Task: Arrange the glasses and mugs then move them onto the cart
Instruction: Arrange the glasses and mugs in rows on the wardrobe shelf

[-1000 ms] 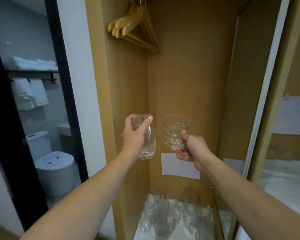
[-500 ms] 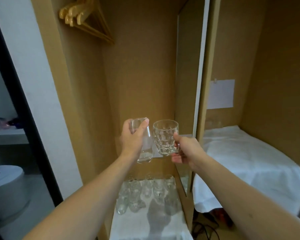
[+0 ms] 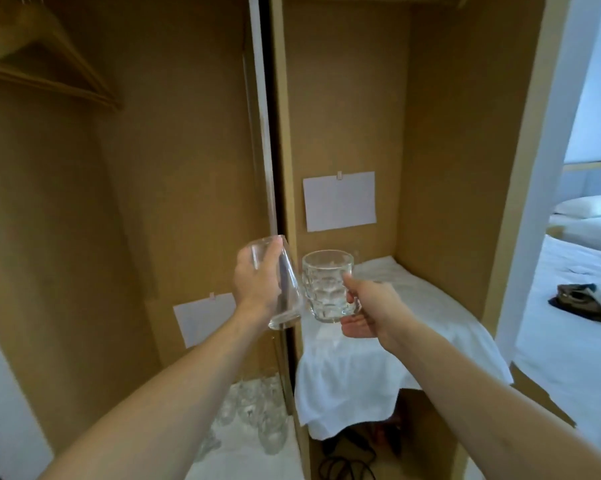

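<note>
My left hand (image 3: 255,284) grips a plain clear tumbler (image 3: 287,299), tilted, in front of the wardrobe divider. My right hand (image 3: 368,308) holds a dimpled glass mug (image 3: 328,285) by its handle, upright, just right of the tumbler and almost touching it. Both are raised over the near left corner of a surface draped with a white cloth (image 3: 396,348) in the right compartment. Several more clear glasses (image 3: 254,410) stand on a white cloth low in the left compartment.
A wooden divider (image 3: 278,168) splits the wardrobe. White paper sheets hang on the back walls (image 3: 338,200) (image 3: 202,317). Wooden hangers (image 3: 32,64) hang at top left. Black cables (image 3: 347,459) lie on the floor under the draped surface. A bed (image 3: 576,306) shows at right.
The view has swung right, from the left compartment to the right one. Both hands moved right with the tumbler and mug, which now hang over the white-draped surface.
</note>
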Demonstrator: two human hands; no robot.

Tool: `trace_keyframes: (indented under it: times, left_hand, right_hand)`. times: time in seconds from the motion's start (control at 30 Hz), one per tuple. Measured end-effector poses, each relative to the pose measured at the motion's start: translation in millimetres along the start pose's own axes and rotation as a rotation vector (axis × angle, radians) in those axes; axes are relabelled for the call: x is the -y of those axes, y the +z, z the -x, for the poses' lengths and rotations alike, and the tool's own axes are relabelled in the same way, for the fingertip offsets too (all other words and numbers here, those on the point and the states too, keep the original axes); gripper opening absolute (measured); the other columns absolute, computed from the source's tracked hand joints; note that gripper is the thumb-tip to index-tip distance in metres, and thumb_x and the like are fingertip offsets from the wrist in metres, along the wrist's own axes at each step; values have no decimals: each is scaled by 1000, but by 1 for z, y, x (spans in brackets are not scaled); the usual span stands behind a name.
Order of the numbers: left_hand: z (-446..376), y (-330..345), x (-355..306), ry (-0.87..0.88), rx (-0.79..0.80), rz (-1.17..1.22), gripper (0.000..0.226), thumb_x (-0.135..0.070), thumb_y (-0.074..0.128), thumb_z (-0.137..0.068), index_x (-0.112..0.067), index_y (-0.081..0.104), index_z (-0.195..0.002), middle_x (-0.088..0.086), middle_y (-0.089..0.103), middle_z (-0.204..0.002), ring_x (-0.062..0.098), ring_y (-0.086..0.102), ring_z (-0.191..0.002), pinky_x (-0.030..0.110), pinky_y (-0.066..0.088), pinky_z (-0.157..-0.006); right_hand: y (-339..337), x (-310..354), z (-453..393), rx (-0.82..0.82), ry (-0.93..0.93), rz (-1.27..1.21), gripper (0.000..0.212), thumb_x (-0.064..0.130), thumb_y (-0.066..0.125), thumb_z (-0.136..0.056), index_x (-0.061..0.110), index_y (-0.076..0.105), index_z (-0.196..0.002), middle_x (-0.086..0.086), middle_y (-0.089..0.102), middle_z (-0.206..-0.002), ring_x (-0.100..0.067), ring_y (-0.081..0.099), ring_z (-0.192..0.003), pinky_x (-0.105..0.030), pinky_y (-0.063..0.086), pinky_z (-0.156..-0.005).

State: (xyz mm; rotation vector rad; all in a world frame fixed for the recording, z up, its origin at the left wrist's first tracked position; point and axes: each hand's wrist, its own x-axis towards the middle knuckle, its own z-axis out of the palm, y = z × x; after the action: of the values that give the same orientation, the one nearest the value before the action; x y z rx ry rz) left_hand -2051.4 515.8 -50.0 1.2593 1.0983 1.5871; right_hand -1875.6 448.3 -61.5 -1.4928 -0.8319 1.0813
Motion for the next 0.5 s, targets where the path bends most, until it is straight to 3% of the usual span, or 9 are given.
trace_keyframes:
  times: [0.1, 0.17, 0.27, 0.33, 0.5]
  left_hand:
    - [4, 50, 11, -14, 29, -10, 71, -90, 66, -60, -35, 63, -104, 11, 70, -109, 42, 67, -106, 62, 54, -94]
    - [5, 80, 20, -47, 40, -22, 73, -94, 65, -56, -37, 63, -103, 12, 69, -112, 44, 65, -109, 65, 53, -94]
    - [14, 118, 27, -58, 50, -59, 62, -88, 61, -66, -39, 64, -104, -1, 70, -105, 24, 69, -98, 51, 59, -88]
    - [20, 138, 34, -77, 45, -62, 60, -88, 61, -66, -41, 65, -103, 1, 70, -107, 19, 68, -96, 48, 60, -86]
    - [27, 179, 55, -130, 70, -89, 71, -90, 66, -59, -34, 68, -101, 14, 70, -112, 42, 65, -110, 63, 54, -89]
  right_hand:
    - [-45, -1, -12, -28, 4, -10, 39, 44, 65, -94, 7, 59, -85, -21, 61, -83, -30, 62, -64, -47, 63, -67]
    - [-73, -1, -20, -44, 3, -14, 38, 43, 64, -95, 6, 58, -86, -21, 59, -84, -30, 61, -64, -42, 62, -62]
    - [-110, -2, -31, -69, 16, -15, 39, 44, 63, -95, 7, 58, -85, -22, 59, -85, -29, 62, -63, -39, 61, -58]
    - [-132, -4, -39, -86, 33, 6, 40, 45, 63, -95, 6, 58, -86, -22, 60, -87, -30, 62, -66, -39, 61, -58]
    - [-167, -13, -60, -122, 88, 59, 43, 46, 62, -96, 3, 62, -90, -30, 70, -101, -37, 73, -79, -37, 63, -58]
